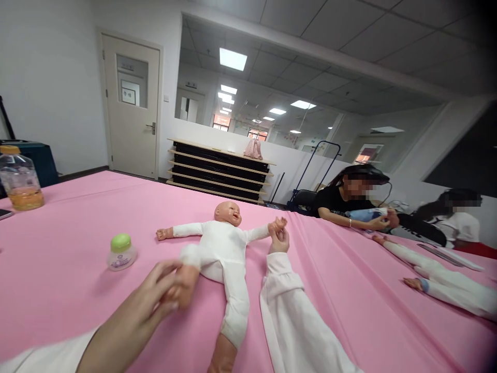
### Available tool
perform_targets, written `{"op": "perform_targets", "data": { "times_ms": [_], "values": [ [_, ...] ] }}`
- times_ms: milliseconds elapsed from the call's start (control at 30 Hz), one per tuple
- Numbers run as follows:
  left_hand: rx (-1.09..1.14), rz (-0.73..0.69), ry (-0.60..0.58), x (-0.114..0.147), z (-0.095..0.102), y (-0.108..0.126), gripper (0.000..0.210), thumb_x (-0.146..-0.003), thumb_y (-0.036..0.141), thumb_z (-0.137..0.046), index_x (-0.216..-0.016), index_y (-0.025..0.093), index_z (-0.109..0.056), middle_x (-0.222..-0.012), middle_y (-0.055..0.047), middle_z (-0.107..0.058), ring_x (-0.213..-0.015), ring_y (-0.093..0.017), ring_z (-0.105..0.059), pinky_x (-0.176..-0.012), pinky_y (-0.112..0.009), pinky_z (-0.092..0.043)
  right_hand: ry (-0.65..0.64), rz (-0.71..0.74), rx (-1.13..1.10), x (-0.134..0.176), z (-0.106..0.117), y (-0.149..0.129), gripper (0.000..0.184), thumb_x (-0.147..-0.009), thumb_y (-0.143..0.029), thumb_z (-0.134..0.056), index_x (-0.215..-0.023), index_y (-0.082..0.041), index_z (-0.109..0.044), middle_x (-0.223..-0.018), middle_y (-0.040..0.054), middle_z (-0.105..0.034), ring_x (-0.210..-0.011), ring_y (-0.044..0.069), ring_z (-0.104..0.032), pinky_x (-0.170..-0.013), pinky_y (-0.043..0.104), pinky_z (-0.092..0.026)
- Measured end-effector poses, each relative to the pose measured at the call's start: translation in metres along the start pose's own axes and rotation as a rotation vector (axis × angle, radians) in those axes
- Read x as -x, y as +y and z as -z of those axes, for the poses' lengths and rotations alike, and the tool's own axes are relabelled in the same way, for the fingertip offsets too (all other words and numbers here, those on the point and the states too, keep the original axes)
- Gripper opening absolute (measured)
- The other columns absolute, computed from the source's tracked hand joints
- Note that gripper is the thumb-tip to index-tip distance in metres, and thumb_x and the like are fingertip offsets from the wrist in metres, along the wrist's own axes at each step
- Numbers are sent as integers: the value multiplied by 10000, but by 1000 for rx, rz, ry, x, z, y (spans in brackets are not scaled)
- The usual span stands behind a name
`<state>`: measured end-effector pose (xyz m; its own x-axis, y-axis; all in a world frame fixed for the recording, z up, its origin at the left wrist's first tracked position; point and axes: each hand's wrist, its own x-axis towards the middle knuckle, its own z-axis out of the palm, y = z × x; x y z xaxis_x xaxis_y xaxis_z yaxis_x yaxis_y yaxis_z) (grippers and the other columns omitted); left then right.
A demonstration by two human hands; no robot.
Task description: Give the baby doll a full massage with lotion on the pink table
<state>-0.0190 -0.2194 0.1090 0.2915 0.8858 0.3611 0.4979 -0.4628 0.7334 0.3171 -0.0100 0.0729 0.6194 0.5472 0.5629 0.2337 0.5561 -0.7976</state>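
Observation:
A baby doll [223,243] with a white cloth body lies on its back on the pink-covered table [318,321], head at the far side. My left hand [149,292] is closed around the doll's foot [189,282] on the left, and that leg is lifted and blurred. Beyond the doll's middle, my right hand [280,240] grips the doll's hand [277,225] on the right, with that arm stretched out sideways. The other leg reaches toward me, its foot cut off by the lower edge. Left of the doll stands a small jar [121,254] with a green lid.
A bottle [21,181] of amber liquid stands at the far left, beside a dark phone-like edge [5,213]. Across the table at right, a person [345,199] handles another doll. A further white-clothed doll [438,272] lies at the right, with another person [462,223] behind.

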Motion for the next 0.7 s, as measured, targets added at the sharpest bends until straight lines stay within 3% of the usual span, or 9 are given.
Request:
{"op": "perform_targets", "data": {
  "times_ms": [67,100,200,267,333,433,533,600,700],
  "values": [
    [-27,-66,5,-32,5,15,272,-870,265,-400,-1114,284,-518,-1296,-21,-396,-1207,-189,-392,-967,-297,-401,-75,-46,-66,6,-28,1,541,-642,-385,-655,-1077,-88,-532,-1094,173,-608,-963,223,-605,-839,345,-486],
    [-29,-106,-15,-49,1,19,257,-865,235,-398,-1083,262,-533,-1286,-29,-403,-1210,-188,-385,-986,-307,-382,-183,-69,-85,11,-43,2,505,-637,-396,-646,-1047,-112,-562,-1076,154,-625,-952,221,-612,-838,353,-488],
    [-45,-234,-241,-90,-30,18,286,-794,85,-415,-1012,204,-557,-1318,-60,-360,-1206,-191,-394,-1004,-316,-359,-542,-72,69,30,-78,4,359,-605,-409,-664,-879,-176,-655,-970,93,-677,-929,233,-621,-847,376,-482],
    [-90,-272,-404,-105,-54,10,284,-723,29,-462,-940,175,-575,-1339,-81,-343,-1202,-213,-404,-986,-320,-376,-738,-6,208,38,-88,8,304,-555,-380,-709,-793,-192,-683,-891,75,-697,-910,248,-626,-869,388,-465],
    [-115,-306,-457,-112,-73,3,268,-712,13,-460,-897,168,-576,-1300,-86,-391,-1178,-208,-433,-946,-309,-412,-849,66,251,39,-89,12,283,-555,-362,-714,-777,-189,-692,-854,70,-703,-894,254,-631,-891,403,-445],
    [-130,-395,-408,-113,-87,-2,258,-710,1,-453,-862,174,-570,-1198,-71,-477,-1177,-201,-433,-913,-308,-435,-876,100,179,36,-82,14,287,-565,-346,-707,-793,-174,-688,-865,68,-702,-920,256,-626,-927,416,-414],
    [-188,-447,-340,-110,-84,-3,267,-694,-16,-465,-848,171,-577,-1211,-80,-467,-1167,-225,-443,-895,-351,-443,-884,66,102,37,-72,11,360,-548,-322,-722,-870,-170,-665,-923,59,-693,-962,245,-610,-929,398,-416],
    [-242,-463,-299,-105,-76,-1,267,-706,4,-483,-873,183,-590,-1251,-87,-437,-1158,-244,-447,-896,-390,-434,-796,12,83,41,-62,7,405,-582,-324,-704,-949,-169,-633,-985,59,-677,-982,233,-598,-905,386,-437],
    [-297,-505,-162,-88,-56,2,304,-741,63,-494,-984,221,-586,-1263,-79,-418,-1140,-244,-437,-909,-420,-409,-556,-56,82,45,-40,0,408,-659,-340,-661,-1022,-171,-584,-1059,64,-644,-1009,216,-570,-893,380,-449]
  ]
}}
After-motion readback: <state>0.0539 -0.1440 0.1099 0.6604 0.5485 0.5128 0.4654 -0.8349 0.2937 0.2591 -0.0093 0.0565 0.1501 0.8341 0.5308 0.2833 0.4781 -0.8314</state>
